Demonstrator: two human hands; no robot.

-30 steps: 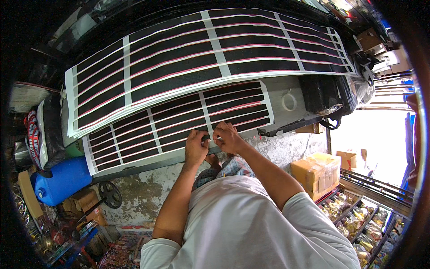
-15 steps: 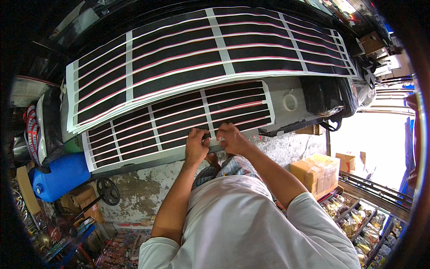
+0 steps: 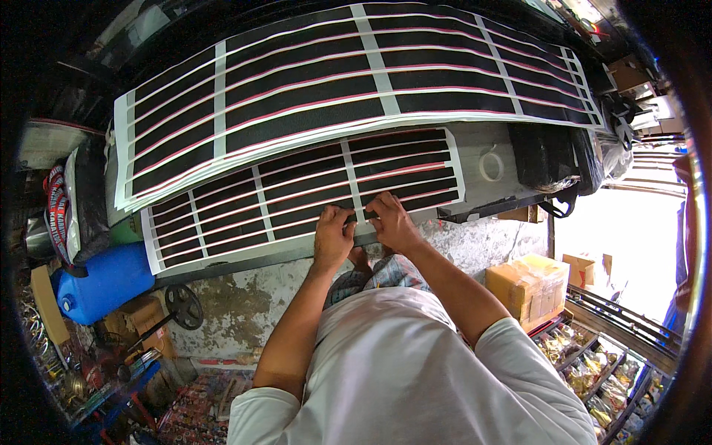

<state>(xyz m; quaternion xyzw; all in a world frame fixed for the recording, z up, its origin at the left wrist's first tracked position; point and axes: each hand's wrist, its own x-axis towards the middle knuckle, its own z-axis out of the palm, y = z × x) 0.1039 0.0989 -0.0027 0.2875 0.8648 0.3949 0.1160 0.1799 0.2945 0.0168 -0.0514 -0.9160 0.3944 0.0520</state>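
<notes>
On the worktop [image 3: 472,144], partly hidden by a larger striped stack [image 3: 311,81], a smaller striped sheet [image 3: 305,194] might be creased or skewed by uneven pulling. Its long axis is laid along the front edge, ends facing left and right. The left hand [image 3: 333,233] and right hand [image 3: 394,224] are curled, pinch-like, at its near border; whether anything is gripped cannot be told.

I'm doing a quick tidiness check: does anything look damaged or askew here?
Yes, mildly. The table's dark edge covering, right of the right hand, looks ragged, as if torn. The stack of striped sheets shows slightly uneven edges at its near left corner. Nothing looks spilled.
</notes>
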